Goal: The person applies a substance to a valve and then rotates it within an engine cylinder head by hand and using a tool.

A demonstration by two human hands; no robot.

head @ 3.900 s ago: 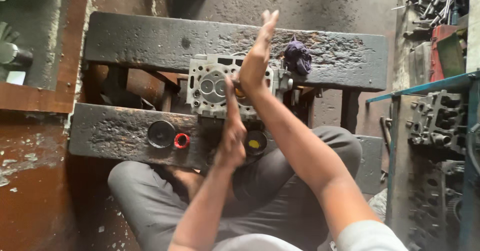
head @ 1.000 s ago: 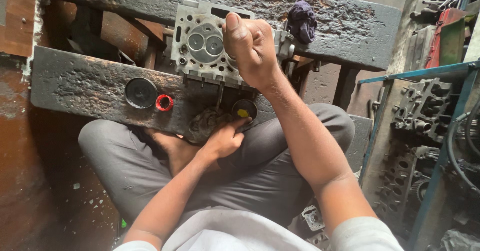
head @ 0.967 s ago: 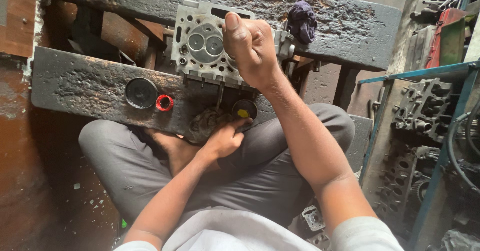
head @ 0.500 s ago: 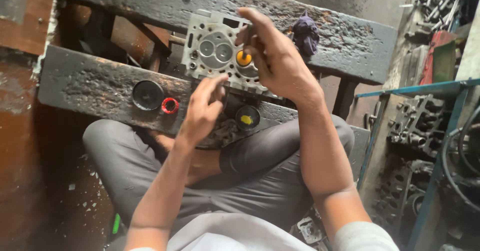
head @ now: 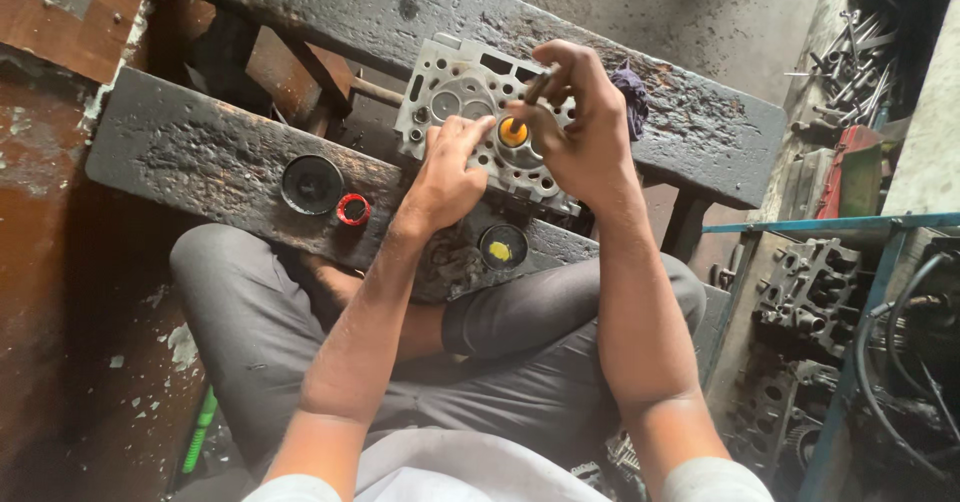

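Note:
A grey metal cylinder head (head: 452, 90) lies across two blackened wooden beams in front of me. My right hand (head: 580, 127) grips a thin dark stick tool (head: 537, 87) whose orange round end (head: 513, 132) sits on the head. My left hand (head: 445, 167) rests on the head just left of that orange end, fingers stretched toward it and holding nothing. My legs in grey trousers are folded below the near beam (head: 200, 157).
On the near beam sit a black round tin (head: 311, 184), a small red-rimmed cap (head: 352, 209) and a dark tin with yellow paste (head: 502, 246). A purple rag (head: 631, 94) lies on the far beam. Another cylinder head (head: 815, 297) and metal parts fill the right side.
My left hand has risen from my lap by the paste tin up onto the cylinder head. My right hand now holds the stick tool with its orange end on the head.

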